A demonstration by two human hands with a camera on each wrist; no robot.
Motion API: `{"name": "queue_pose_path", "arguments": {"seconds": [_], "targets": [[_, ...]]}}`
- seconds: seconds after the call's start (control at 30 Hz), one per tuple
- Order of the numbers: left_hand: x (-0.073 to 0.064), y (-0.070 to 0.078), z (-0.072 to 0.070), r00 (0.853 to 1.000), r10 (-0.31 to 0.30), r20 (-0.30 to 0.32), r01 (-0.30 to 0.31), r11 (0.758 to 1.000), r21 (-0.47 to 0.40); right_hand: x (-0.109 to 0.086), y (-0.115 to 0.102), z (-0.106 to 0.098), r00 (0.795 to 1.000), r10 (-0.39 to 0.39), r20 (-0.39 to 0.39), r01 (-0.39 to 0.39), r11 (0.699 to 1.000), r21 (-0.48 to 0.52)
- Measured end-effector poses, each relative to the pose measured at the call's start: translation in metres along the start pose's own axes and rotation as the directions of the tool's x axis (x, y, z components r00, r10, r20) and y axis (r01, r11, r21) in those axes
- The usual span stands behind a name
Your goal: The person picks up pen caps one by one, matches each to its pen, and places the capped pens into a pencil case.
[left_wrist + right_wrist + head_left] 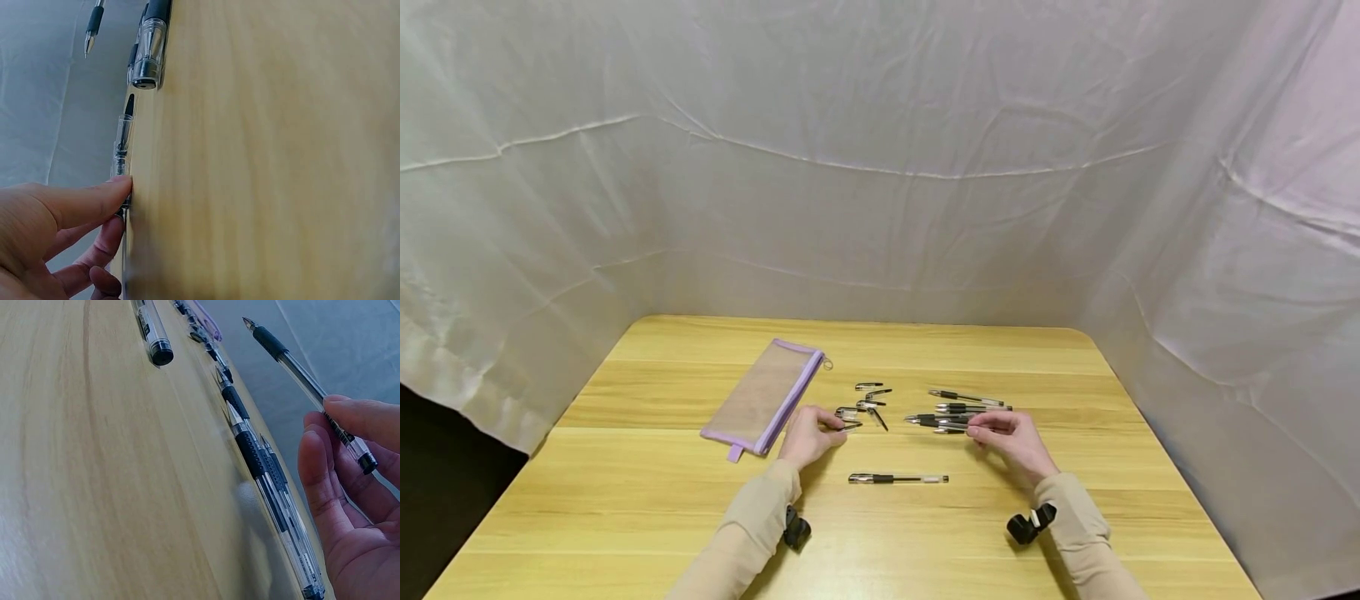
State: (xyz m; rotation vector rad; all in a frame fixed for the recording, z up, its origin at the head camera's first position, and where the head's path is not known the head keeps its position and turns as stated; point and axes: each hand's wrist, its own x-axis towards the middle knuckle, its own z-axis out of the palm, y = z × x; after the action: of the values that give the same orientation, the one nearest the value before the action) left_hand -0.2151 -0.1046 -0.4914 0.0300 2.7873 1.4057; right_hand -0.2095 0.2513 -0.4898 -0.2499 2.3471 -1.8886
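My left hand [807, 435] is low over the table beside a loose group of clear pen caps [871, 403]. Its thumb and a finger pinch a pen cap [852, 427], largely hidden behind the fingertips in the left wrist view. My right hand [1013, 443] holds an uncapped gel pen [300, 375] near its rear end, between thumb and fingers. That pen has a black grip and a clear barrel, and its tip points left. Just beneath it, several uncapped pens [269, 487] lie side by side on the tabletop.
One capped pen [898, 479] lies alone nearer the front, between the forearms. A purple-edged mesh zip pouch [756, 400] lies flat to the left of the caps. The wooden table [662, 517] is bordered by pale hanging cloth [880, 208] at the back and sides.
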Motion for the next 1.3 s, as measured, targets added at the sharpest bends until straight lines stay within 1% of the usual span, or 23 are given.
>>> {"name": "queue_pose_path", "arguments": {"seconds": [0.17,0.23,0.4,0.47,0.57,0.67,0.77,0.9,0.97,1.0,1.07,1.2,1.27,1.3], "targets": [[0.001,-0.001,0.001,1.000,0.015,0.002,-0.015,1.000,-0.002,0.000,0.001,0.001,1.000,0.000,-0.003,0.000,1.000,0.008],[0.001,-0.002,0.002,0.999,0.032,0.003,-0.032,0.999,0.000,0.000,0.001,0.001,1.000,0.000,-0.005,0.000,1.000,0.011],[-0.001,-0.003,0.002,1.000,0.025,0.008,-0.025,0.999,-0.037,0.001,0.001,0.001,1.000,0.005,-0.012,-0.004,1.000,0.006],[-0.002,-0.003,0.002,1.000,0.016,0.010,-0.015,0.998,-0.062,0.001,0.001,0.001,1.000,0.008,-0.016,-0.008,1.000,0.001],[-0.003,-0.002,0.002,1.000,0.018,0.009,-0.017,0.996,-0.092,0.001,0.000,0.002,1.000,0.011,-0.021,-0.011,1.000,-0.008],[-0.004,-0.002,0.002,1.000,0.002,0.005,-0.001,0.991,-0.133,0.001,0.000,0.003,1.000,0.007,-0.022,-0.007,1.000,-0.018],[-0.005,-0.002,0.002,1.000,-0.020,-0.008,0.018,0.984,-0.176,0.001,0.000,0.002,1.000,0.004,-0.020,-0.004,1.000,-0.016],[-0.007,-0.002,0.001,0.999,-0.029,-0.026,0.022,0.971,-0.239,0.001,0.000,0.002,1.000,0.011,-0.023,-0.011,1.000,-0.003],[-0.008,-0.002,0.001,0.999,-0.036,-0.017,0.029,0.952,-0.303,0.001,-0.001,0.002,1.000,0.014,-0.024,-0.014,1.000,-0.001],[-0.008,-0.002,0.001,0.999,-0.042,-0.010,0.036,0.939,-0.343,0.001,-0.001,0.003,1.000,0.016,-0.025,-0.016,1.000,0.001],[-0.009,-0.002,0.002,0.998,-0.059,0.008,0.056,0.903,-0.427,0.001,-0.002,0.003,1.000,0.018,-0.026,-0.017,1.000,0.004],[-0.010,-0.003,0.002,0.996,-0.072,0.046,0.086,0.815,-0.574,-0.001,-0.004,0.005,0.999,0.030,-0.034,-0.030,1.000,0.001],[-0.010,-0.004,0.003,0.994,-0.076,0.078,0.108,0.768,-0.631,-0.001,-0.004,0.005,0.999,0.033,-0.037,-0.034,0.999,-0.003],[-0.010,-0.005,0.003,0.992,-0.077,0.098,0.123,0.741,-0.660,-0.002,-0.005,0.005,0.999,0.036,-0.041,-0.036,0.999,-0.007]]}}
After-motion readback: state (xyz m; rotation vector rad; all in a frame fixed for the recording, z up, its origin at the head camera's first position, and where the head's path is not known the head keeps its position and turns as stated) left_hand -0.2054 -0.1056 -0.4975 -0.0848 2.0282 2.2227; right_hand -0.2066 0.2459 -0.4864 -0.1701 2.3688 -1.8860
